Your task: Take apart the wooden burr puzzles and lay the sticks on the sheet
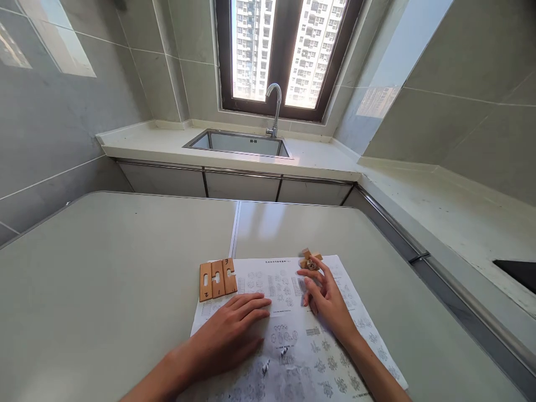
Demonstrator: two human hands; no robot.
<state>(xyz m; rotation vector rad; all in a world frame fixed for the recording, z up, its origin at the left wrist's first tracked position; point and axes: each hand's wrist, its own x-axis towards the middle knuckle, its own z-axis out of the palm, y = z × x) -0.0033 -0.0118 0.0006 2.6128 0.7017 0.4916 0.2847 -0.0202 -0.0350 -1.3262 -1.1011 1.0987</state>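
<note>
A printed instruction sheet (293, 329) lies on the grey table (104, 290). My left hand (232, 335) rests flat on the sheet, fingers stretched out, holding nothing. Just beyond its fingertips, three flat notched wooden puzzle pieces (216, 278) lie side by side at the sheet's top left corner. My right hand (324, 296) lies on the sheet with fingers extended and apart, its fingertips reaching toward a small cross-shaped cluster of wooden pieces (310, 260) at the sheet's top edge, close to it or just touching.
A counter with a steel sink (240, 143) and a curved tap (274, 109) runs below the window at the back. A second counter (452, 212) runs along the right, with a dark hob corner (517, 272). Tiled walls close in left and right.
</note>
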